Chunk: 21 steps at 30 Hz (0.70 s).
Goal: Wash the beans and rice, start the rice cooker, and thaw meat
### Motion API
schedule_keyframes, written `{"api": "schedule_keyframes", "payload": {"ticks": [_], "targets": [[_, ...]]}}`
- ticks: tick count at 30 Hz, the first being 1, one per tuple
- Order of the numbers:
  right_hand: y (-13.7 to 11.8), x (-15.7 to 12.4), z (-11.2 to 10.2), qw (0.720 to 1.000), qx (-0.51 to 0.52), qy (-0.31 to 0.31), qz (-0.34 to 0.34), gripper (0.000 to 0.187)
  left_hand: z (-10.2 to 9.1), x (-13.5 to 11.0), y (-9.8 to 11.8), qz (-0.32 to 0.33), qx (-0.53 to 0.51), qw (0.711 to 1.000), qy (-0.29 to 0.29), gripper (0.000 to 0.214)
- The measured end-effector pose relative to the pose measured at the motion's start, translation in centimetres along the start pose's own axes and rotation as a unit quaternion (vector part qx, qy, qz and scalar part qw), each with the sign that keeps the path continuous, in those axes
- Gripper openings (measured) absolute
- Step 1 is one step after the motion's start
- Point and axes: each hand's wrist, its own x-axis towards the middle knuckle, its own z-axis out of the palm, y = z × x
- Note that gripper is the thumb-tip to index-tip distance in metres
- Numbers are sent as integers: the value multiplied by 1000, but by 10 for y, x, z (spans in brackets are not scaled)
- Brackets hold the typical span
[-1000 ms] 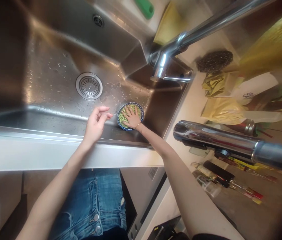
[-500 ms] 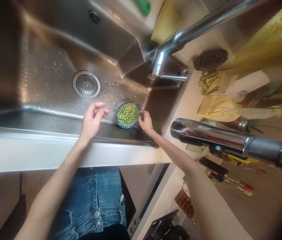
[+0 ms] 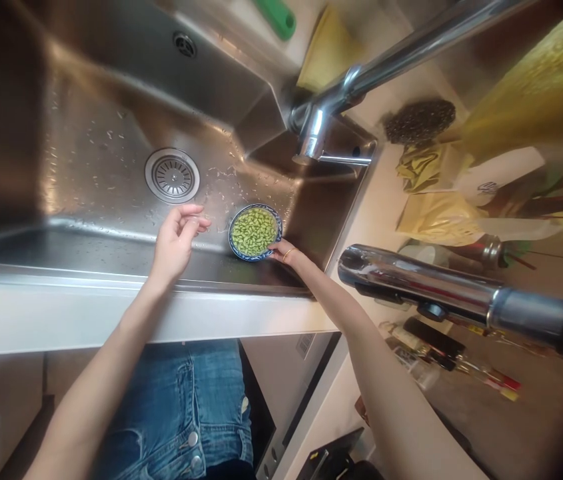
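Right hand [image 3: 282, 252]: closed on the near right rim of a bowl [image 3: 242, 255], thumb at the edge. The other fingers pass under the rim, mostly hidden by the bowl and the thumb. Thin bracelet [image 3: 288, 255] at that wrist.

Bowl: blue-patterned rim, filled with green beans [image 3: 254, 231]. Sits in the near right part of a metal sink [image 3: 96, 160], to the right of the drain [image 3: 173, 175].

Left hand [image 3: 176, 247]: over the sink, left of the bowl and apart from it. Fingers curled, thumb raised close to the index finger. Perhaps something thin and clear lies at the fingertips; too faint here to be sure. Cannot tell whether thumb and finger meet.

Writing: dark mark, like a logo, on a white packet [image 3: 504, 173] at the right; letters not readable. Small printed label [image 3: 305, 344] on the pale panel below the counter [image 3: 86, 317], also too small to read.

Tap [image 3: 317, 130] stands behind the bowl, at the sink's corner. Water drops dot the sink floor.
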Motion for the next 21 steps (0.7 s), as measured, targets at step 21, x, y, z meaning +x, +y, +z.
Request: {"api": "schedule_keyframes", "payload": {"ticks": [21], "targets": [[-55, -105, 45, 988, -11, -115, -102, 34, -37, 13, 18, 329, 290, 889, -133, 49]]}}
